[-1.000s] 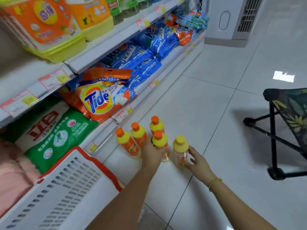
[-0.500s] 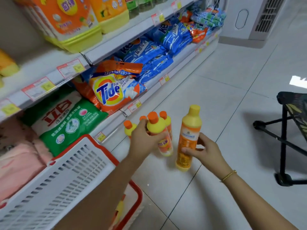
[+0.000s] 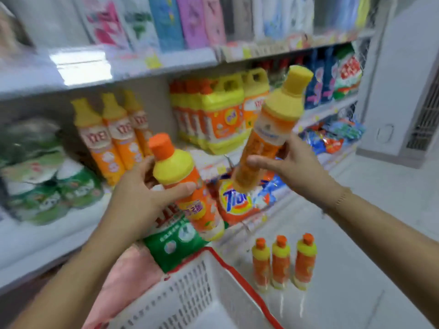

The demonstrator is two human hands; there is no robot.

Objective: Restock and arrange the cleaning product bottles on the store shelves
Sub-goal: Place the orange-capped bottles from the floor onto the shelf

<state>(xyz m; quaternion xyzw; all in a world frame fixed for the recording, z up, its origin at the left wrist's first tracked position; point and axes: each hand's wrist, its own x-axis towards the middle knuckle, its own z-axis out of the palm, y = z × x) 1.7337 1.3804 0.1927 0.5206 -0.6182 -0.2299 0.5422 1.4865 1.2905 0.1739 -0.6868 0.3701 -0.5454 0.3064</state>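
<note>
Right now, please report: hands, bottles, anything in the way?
Left hand grips orange-capped bottle; right hand grips yellow-capped bottle. Both at shelf level. Three bottles stand on floor. Basket below, path to shelf looks open.

Orange-capped bottle [image 3: 173, 167] tilted in the left fingers [image 3: 177, 189]; yellow-capped bottle [image 3: 273, 122] tilted in the right fingers [image 3: 260, 161]; three bottles [image 3: 281, 262] upright below them.

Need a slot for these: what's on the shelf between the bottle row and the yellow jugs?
Head view: only bare back wall shows between bottle row and yellow jugs; the left hand's bottle hides the bottom.
</note>
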